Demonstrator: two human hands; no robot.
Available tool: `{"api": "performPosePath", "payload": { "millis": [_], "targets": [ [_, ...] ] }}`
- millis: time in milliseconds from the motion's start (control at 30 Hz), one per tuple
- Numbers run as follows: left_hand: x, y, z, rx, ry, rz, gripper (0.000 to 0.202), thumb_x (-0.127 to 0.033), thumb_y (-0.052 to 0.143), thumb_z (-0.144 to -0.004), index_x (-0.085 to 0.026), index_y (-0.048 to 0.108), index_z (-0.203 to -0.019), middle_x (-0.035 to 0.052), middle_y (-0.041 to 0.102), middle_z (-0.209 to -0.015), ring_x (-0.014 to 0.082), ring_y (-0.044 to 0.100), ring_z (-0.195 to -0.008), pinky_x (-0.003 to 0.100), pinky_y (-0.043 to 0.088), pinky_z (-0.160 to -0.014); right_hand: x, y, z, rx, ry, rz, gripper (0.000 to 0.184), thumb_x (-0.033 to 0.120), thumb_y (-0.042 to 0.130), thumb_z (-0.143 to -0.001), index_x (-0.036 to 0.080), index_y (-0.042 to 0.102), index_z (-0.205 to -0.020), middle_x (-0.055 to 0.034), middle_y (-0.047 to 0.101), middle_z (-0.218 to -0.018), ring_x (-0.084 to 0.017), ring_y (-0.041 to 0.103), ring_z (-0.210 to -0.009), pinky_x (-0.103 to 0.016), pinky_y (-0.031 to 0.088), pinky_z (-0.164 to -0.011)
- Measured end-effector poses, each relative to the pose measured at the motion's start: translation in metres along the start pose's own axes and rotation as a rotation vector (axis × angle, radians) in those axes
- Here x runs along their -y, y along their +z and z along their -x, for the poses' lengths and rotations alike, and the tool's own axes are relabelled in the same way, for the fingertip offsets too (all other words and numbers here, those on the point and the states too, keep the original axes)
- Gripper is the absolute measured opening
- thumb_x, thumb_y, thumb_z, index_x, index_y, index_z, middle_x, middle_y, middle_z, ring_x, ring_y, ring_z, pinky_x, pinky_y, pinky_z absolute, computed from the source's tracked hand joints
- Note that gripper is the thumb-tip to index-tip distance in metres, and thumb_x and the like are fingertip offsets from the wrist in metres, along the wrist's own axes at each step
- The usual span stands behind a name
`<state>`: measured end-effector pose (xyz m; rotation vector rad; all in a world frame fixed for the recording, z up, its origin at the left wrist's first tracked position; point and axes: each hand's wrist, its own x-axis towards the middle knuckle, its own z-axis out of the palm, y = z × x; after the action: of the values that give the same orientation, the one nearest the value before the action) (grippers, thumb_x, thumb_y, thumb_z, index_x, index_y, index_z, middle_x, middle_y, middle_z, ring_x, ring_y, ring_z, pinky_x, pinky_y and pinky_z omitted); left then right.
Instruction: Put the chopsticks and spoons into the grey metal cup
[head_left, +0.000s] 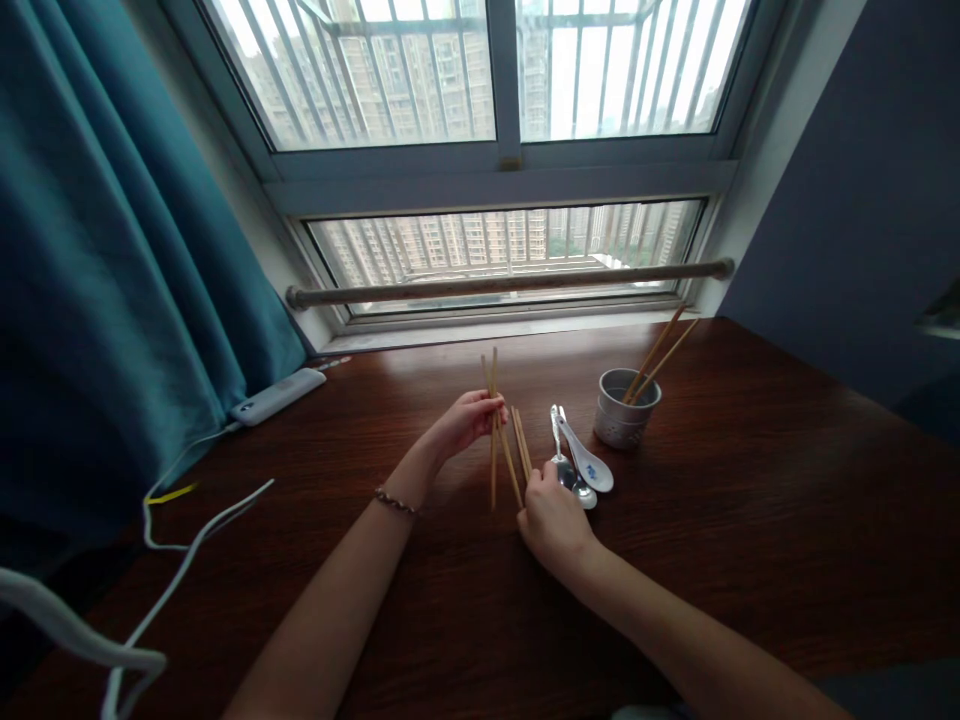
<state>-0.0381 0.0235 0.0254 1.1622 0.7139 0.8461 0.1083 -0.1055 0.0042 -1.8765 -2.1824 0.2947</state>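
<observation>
Where the teal curtain (pixel 112 250) hangs at the far left, white cables (pixel 187 550) trail over the near edge of the dark wooden counter (pixel 750 500), and a flat white device (pixel 277 395) lies at the foot of the curtain. Toward the centre, the left hand (pixel 469 420) is raised above the counter, its grip clamped on a few upright chopsticks (pixel 493 480); their tips stand above the fingers and their lower ends hang free below the hand. A beaded bracelet (pixel 395 502) circles the left wrist. Just to the right, further slanted chopsticks (pixel 522 445) lie between the two hands, their near ends meeting the fingers of the right hand (pixel 553 518). That hand rests low on the counter; whether its grip is closed on them cannot be told. Just beside the right hand lie a metal spoon (pixel 557 440) and a white ceramic spoon (pixel 594 468) with a blue mark, side by side and touching. Farther right stands a grey cup (pixel 621 422), in which two leaning chopsticks (pixel 664 352) tilt to the right, toward the window sill.
</observation>
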Motion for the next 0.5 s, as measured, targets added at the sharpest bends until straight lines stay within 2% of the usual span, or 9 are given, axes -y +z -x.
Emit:
{"api": "performPosePath", "payload": {
  "millis": [167,300,400,500],
  "targets": [
    [-0.059,0.041,-0.014,-0.142,0.31,0.044,0.015,-0.024,0.058,-0.075,-0.013,0.048,-0.076,0.0032,0.058,-0.065,0.0072,0.048,-0.053,0.015,0.033,-0.044,0.003,0.001,0.001,-0.042,0.002,0.046,0.021,0.009,0.053,-0.073,0.004,0.057,-0.094,-0.0156,0.05,-0.094,-0.021,0.057,-0.07,-0.027,0.047,-0.059],
    [-0.1,0.082,-0.043,-0.204,0.515,-0.04,0.008,-0.019,0.047,-0.081,-0.014,0.044,-0.076,0.0017,0.058,-0.066,0.0062,0.046,-0.049,0.016,0.033,-0.046,0.003,0.001,-0.002,-0.046,-0.035,0.063,0.019,0.015,0.055,-0.078,0.002,0.057,-0.092,-0.0177,0.051,-0.094,-0.021,0.057,-0.07,-0.026,0.048,-0.057],
    [-0.104,0.114,-0.072,-0.213,0.525,-0.207,0.009,-0.017,0.041,-0.085,-0.014,0.042,-0.077,0.0008,0.056,-0.065,0.0057,0.044,-0.048,0.016,0.031,-0.046,0.002,0.003,-0.004,-0.047,-0.033,0.052,0.021,0.017,0.056,-0.079,0.003,0.057,-0.094,-0.0179,0.051,-0.094,-0.02,0.057,-0.069,-0.025,0.048,-0.054],
    [-0.087,0.139,-0.102,-0.19,0.503,-0.354,0.011,-0.011,0.041,-0.085,-0.015,0.039,-0.074,-0.0017,0.052,-0.058,0.0054,0.039,-0.044,0.018,0.031,-0.047,0.001,0.005,-0.006,-0.057,-0.038,0.074,0.018,0.014,0.054,-0.08,0.002,0.057,-0.094,-0.0173,0.051,-0.091,-0.02,0.057,-0.068,-0.026,0.048,-0.052]
  ]
}}
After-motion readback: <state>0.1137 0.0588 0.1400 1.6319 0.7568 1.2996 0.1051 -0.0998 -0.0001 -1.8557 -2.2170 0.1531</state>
